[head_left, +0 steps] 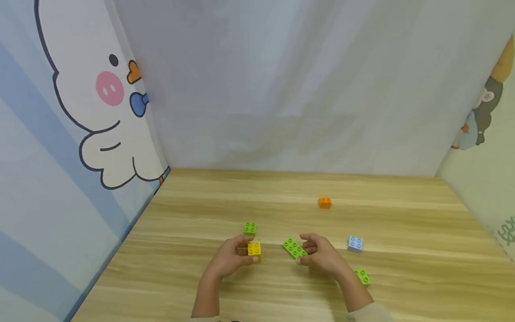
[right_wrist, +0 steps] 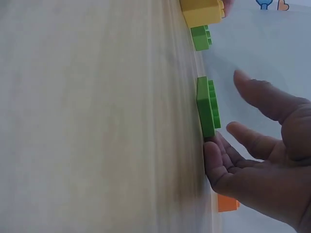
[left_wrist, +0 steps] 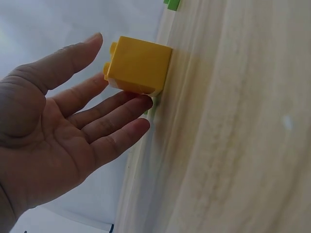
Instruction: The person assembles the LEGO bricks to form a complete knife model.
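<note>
A yellow block with studs on top stands on the table, in front of the left hand. In the left wrist view that hand's fingers reach along one side of the yellow block, while the thumb is apart from it. To the right, a long green block lies at a slant beside the right hand. The right wrist view has the thumb clear of the long green block, with curled lower fingers close to its end; contact there is hard to tell.
Just beyond the left hand is a small green block. An orange block lies farther back. Right of the right hand are a light blue block and another green block, partly hidden by the forearm. A pale curtain hangs behind the table.
</note>
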The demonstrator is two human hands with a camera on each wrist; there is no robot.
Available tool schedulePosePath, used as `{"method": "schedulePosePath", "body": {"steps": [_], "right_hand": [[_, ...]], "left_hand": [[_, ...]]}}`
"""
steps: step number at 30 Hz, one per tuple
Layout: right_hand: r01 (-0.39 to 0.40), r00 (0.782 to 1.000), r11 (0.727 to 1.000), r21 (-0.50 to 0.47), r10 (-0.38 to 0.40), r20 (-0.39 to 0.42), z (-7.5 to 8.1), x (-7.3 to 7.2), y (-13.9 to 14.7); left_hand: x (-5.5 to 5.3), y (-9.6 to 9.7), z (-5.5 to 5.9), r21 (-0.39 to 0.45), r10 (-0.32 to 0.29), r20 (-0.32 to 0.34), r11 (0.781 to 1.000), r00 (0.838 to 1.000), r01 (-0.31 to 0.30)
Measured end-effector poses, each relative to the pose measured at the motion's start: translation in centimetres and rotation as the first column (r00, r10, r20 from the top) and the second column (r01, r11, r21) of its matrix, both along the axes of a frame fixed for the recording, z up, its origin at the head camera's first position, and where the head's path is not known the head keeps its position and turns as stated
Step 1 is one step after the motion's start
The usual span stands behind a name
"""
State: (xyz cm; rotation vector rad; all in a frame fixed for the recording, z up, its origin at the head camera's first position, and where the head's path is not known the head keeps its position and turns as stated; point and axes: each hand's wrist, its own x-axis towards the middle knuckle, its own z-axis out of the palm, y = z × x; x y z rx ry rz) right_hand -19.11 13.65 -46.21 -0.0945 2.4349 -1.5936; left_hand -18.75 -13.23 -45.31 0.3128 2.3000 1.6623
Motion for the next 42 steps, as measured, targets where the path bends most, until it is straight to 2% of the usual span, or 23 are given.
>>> {"method": "schedulePosePath", "body": {"steps": [7,12,20,25,33,38,42], "right_hand": [[-0.012,1.000,0.989,0.150,0.015,-0.025,-0.2,-0.9,-0.3],[-0.016,1.000,0.977,0.214,0.021,-0.023,-0.2,-0.9,-0.6],[-0.017,0.999,0.973,0.232,0.026,-0.036,-0.1,-1.3,-0.6],[-0.035,0.998,0.979,0.202,0.045,-0.048,0.1,-1.0,-0.2],[-0.025,0.996,0.990,0.138,0.038,-0.086,0.7,-0.5,1.3],[-0.032,0.995,0.987,0.158,0.046,-0.088,0.9,0.2,2.0],[-0.060,0.992,0.987,0.151,0.076,-0.099,1.2,0.8,2.7]], "left_hand": [[-0.2,0.0,-0.4,-0.049,0.037,-0.037,0.998,0.999,-0.039],[0.1,-0.1,-0.5,-0.073,0.064,-0.015,0.995,0.998,-0.065],[-0.6,-0.2,-0.6,-0.076,0.068,0.005,0.995,0.998,-0.067],[-0.5,0.0,-0.6,-0.069,0.067,-0.037,0.995,0.997,-0.069],[-0.5,0.2,0.2,-0.051,0.084,-0.079,0.995,0.993,-0.088],[0.2,1.0,0.3,-0.068,0.082,-0.081,0.994,0.993,-0.087],[0.8,2.1,0.5,-0.048,0.074,-0.067,0.996,0.995,-0.078]]}}
